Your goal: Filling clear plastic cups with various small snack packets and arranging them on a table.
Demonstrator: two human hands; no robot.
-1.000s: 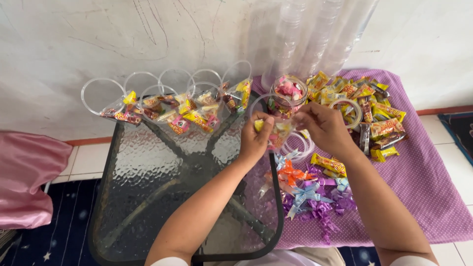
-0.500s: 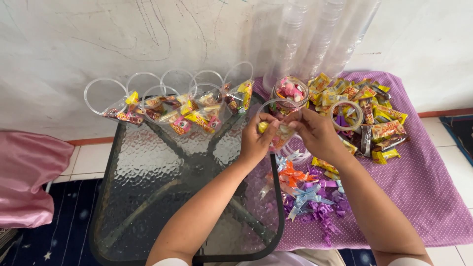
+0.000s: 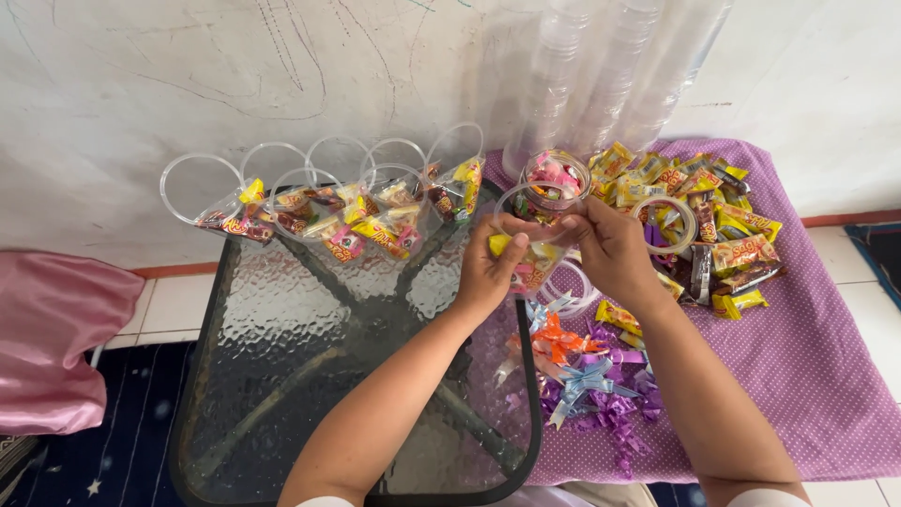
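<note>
My left hand (image 3: 490,268) and my right hand (image 3: 610,249) both grip a clear plastic cup (image 3: 527,246) holding wrapped sweets, over the right edge of a glass table (image 3: 310,376). The right fingers pinch the cup's rim while the left wraps its lower part. A second clear cup with pink sweets (image 3: 556,176) stands just behind. Filled clear cups (image 3: 347,211) lie in a row at the table's far edge.
A pile of wrapped snacks (image 3: 709,211) and ribbon bows (image 3: 587,376) lie on a purple cloth (image 3: 817,376) at the right. Tall stacks of clear cups (image 3: 610,75) lean on the white wall. Clear lids (image 3: 668,223) lie among the snacks. A pink cushion (image 3: 56,347) sits at the left.
My right hand has come from the snack pile to the cup's rim. Both hands have shifted slightly downward with the cup.
</note>
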